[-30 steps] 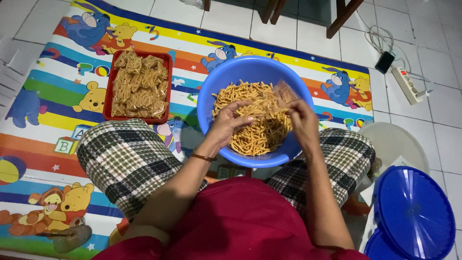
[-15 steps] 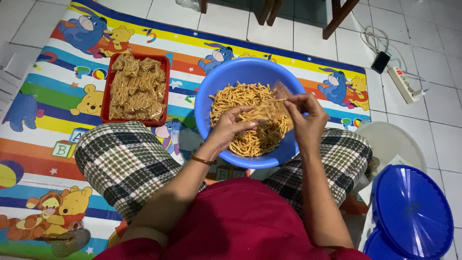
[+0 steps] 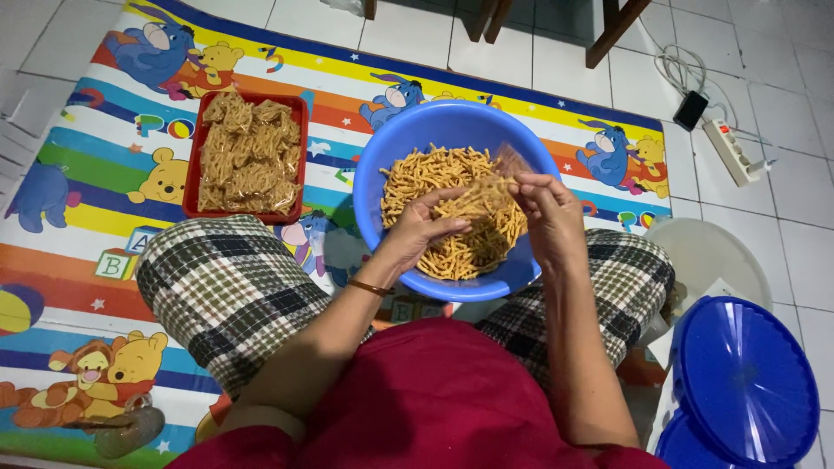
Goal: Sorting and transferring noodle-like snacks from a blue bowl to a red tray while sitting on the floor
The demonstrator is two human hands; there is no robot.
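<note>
A round blue basin [image 3: 391, 156] full of thin golden snack sticks [image 3: 426, 174] rests in front of my crossed legs. My left hand [image 3: 417, 230] hovers over the basin with fingers curled around a pinch of sticks. My right hand [image 3: 547, 217] holds a small clear plastic bag [image 3: 508, 169] with sticks in it, just above the basin's right side. The two hands nearly meet at the bag's mouth. A thin bracelet circles my left wrist.
A red rectangular tray [image 3: 295, 156] of filled snack packets lies left of the basin on a colourful cartoon play mat [image 3: 104, 217]. A blue lid [image 3: 747, 382] and a pale round lid [image 3: 712, 260] sit at right. A power strip [image 3: 730, 148] with charger lies on the tiled floor.
My left hand has gathered sticks and come up to the bag. My right hand has shifted slightly right with the bag; the basin and tray stay put.
</note>
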